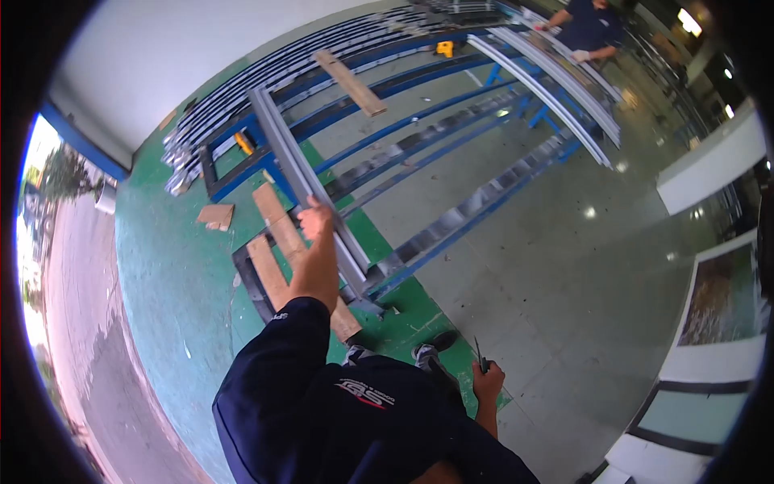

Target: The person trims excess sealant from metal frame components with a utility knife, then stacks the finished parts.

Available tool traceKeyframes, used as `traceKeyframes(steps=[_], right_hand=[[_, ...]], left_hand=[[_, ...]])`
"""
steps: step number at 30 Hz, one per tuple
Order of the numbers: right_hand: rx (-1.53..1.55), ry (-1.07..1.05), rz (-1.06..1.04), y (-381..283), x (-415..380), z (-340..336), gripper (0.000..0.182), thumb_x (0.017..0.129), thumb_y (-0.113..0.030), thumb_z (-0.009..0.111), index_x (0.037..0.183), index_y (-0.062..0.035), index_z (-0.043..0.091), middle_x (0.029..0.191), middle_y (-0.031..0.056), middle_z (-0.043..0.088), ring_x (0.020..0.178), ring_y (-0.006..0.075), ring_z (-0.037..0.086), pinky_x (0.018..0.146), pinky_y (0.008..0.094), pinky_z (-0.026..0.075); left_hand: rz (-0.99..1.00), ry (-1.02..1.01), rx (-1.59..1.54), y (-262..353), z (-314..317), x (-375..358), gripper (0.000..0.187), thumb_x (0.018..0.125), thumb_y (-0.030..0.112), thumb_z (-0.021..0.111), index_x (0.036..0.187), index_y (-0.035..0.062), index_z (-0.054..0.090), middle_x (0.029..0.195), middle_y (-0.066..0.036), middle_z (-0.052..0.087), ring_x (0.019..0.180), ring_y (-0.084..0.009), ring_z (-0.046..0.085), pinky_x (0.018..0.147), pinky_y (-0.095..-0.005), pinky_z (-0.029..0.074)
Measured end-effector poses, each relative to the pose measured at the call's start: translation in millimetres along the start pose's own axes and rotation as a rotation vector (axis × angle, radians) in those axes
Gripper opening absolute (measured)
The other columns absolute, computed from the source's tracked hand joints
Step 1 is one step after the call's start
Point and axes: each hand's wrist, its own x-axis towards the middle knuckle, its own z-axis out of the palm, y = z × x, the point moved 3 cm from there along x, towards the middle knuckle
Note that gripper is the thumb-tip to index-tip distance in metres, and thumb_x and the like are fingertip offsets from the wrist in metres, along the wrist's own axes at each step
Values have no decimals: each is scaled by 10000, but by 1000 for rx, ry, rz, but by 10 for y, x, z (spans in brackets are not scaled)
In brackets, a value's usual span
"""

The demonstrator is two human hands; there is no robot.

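Note:
My left hand (316,219) rests on a long grey metal profile (300,161) that lies across the near end of a blue metal frame (447,234). Its fingers are at the profile's edge; whether they grip it is hard to tell. My right hand (488,379) is low at the right, closed around the dark handle of a thin pointed tool (481,359), whose tip points up. Wooden boards (274,218) lie beside and under my left forearm.
Another board (349,82) lies across the blue rails. More long profiles (548,95) rest at the far end, near a co-worker (592,28). Yellow tools (444,49) sit on the frame. Stacked profiles (234,97) lie along the wall. A cardboard piece (216,215) is on the green floor.

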Motion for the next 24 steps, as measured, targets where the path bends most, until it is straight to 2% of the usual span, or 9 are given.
traceKeyframes(steps=[1,3,7,10,13,16,17,21,24], right_hand=[[-14,4,3,152,142,-131,357,834,-323,808,866,14,695,841,220,710,831,459,690,735,505,534],[-45,-15,7,441,293,-404,344,840,-326,802,881,1,702,846,209,713,837,446,696,743,504,538],[1,62,168,1063,670,-1133,343,850,-343,795,878,-15,698,816,203,710,820,440,694,757,516,538],[-86,78,251,1621,1013,-1536,339,856,-345,791,867,-21,692,802,201,711,806,436,693,755,526,534],[-109,104,231,1903,1435,-1859,329,870,-342,777,854,-27,684,798,189,715,794,432,692,761,539,532],[-91,117,227,2009,1922,-1982,336,873,-342,775,857,-20,680,813,197,716,817,435,691,776,534,531],[-73,101,233,1974,2103,-2020,341,871,-342,778,862,-15,684,816,205,712,821,441,685,774,531,526],[-84,52,110,1646,2851,-1999,357,872,-351,779,896,-3,702,834,225,711,846,452,682,772,523,524],[-47,-24,18,1332,3445,-1973,382,872,-370,779,921,3,712,853,242,709,860,457,683,773,521,525]], left_hand=[[32,-5,-14,-26,-7,20,696,1026,650,438,1212,11,645,1177,-203,734,1076,-407,725,899,-516,574],[99,83,-24,17,-96,-92,587,1049,532,473,1109,27,766,1140,-192,762,1072,-395,733,907,-513,579],[25,72,-97,178,-337,-413,593,1028,522,496,1146,6,761,1153,-207,757,1094,-395,724,936,-516,562],[66,-9,-247,101,-566,-806,645,1023,535,492,1208,-41,714,1205,-244,728,1141,-449,681,993,-519,527],[187,100,-177,-109,-649,-1144,660,1029,533,497,1180,-74,710,1159,-266,734,1094,-448,696,966,-512,535],[292,-24,-385,-237,-431,-1100,658,1043,515,494,1124,-100,715,1074,-274,748,1014,-406,726,895,-497,551],[307,-115,-509,-168,-365,-1207,640,1055,498,496,1021,-99,724,918,-223,749,843,-328,729,764,-461,563],[331,-455,-792,360,232,-1711,615,1070,485,493,927,-77,699,771,-118,670,647,-218,640,619,-408,535],[340,-451,-757,901,964,-2244,622,1074,471,491,943,-104,692,788,-139,690,667,-233,656,626,-411,537]])
